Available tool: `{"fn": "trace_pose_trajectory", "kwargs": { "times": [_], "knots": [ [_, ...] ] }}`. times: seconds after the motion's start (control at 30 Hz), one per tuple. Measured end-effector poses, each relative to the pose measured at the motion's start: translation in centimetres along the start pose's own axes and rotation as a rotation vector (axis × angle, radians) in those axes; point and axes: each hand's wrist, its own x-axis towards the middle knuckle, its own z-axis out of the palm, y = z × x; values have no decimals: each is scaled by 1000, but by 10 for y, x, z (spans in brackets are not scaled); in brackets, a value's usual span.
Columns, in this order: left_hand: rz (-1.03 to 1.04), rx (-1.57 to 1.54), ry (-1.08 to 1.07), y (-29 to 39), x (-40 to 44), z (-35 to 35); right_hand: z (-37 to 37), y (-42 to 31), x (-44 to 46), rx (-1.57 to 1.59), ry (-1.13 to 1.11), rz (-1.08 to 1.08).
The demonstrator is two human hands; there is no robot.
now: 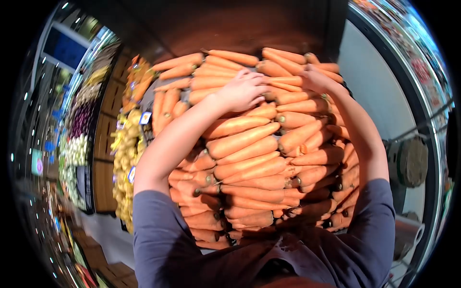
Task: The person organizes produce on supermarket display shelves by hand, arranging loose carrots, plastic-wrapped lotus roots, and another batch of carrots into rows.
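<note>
Nearest, the soft, matte cloth of a dark blue-grey shirt (307, 259) ends in two short sleeves; beyond it rises a broad heap of carrots (245, 139), smooth, firm and tapered, with blunt, darker crowns, stacked mostly sideways in rough rows; both bare arms reach forward around the pile, elbows bent outward; the left hand (246, 90) lies back-up over carrots near the top middle, fingers curved, while the right hand (318, 79) bends inward at the upper right; the two hands stand apart, and I cannot tell whether either is closed on a carrot; the carrots number in the dozens, too overlapped to count exactly; leftward sit rounded yellow produce (126, 149) and two small cards (145, 118); behind the heap stands one dark reddish panel (240, 29).
</note>
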Motion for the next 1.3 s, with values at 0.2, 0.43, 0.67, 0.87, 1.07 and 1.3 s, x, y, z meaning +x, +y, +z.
{"fn": "trace_pose_trajectory", "kwargs": {
  "times": [0.2, 0.43, 0.67, 0.87, 1.07, 1.3],
  "knots": [
    [-273, 88, 112, -22, -70, -37, -31, -22, -7, -105, 74, 101],
    [-924, 204, 223, -78, -192, -52, -88, -133, 59, 60, 144, 28],
    [-873, 38, 304, -88, -214, -41, -64, -290, 182, -64, 1, -133],
    [-798, 104, 295, -89, -218, -38, -36, -388, 256, -207, -122, -7],
    [-857, 49, 318, -77, -226, -45, -9, -399, 274, -525, -328, 28],
    [-1080, -45, 418, -95, -242, -41, -9, -395, 269, -329, -176, -9]
  ]
}}
